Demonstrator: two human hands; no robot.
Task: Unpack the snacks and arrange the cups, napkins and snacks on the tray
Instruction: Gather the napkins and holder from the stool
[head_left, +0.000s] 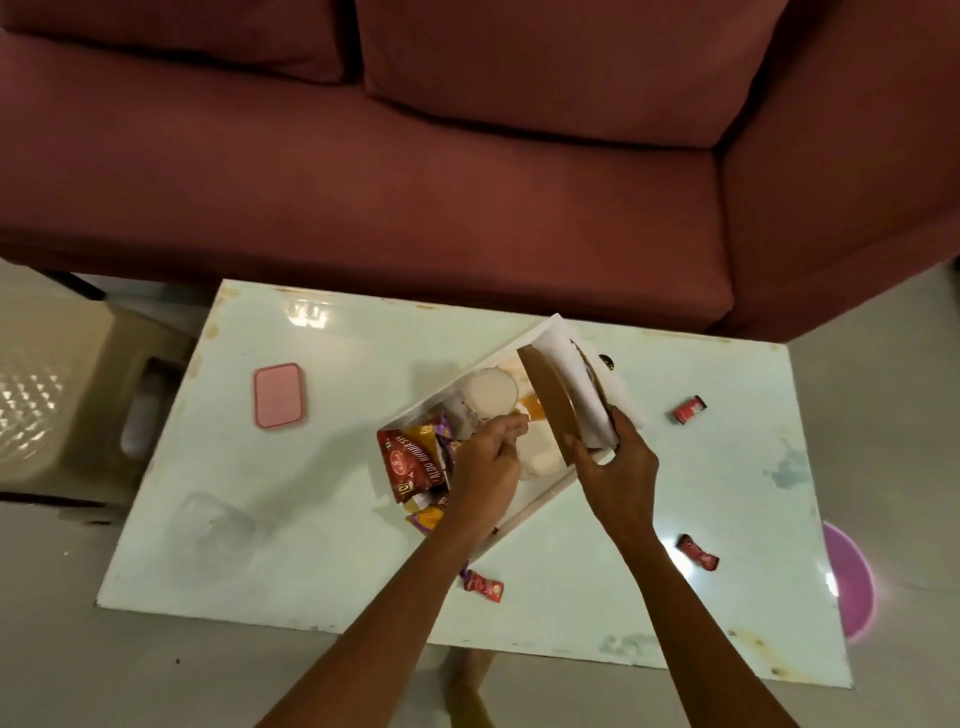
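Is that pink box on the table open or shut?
Shut: the pink box lies flat on the table with its lid seated all round.

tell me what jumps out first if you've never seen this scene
Two hands meet over a white tray mid-table: the left hand reaches among the cups and snack packets, and the right hand grips a brown and white box. Small red candies lie scattered on the table, a pink lid sits left, and a maroon sofa fills the background.
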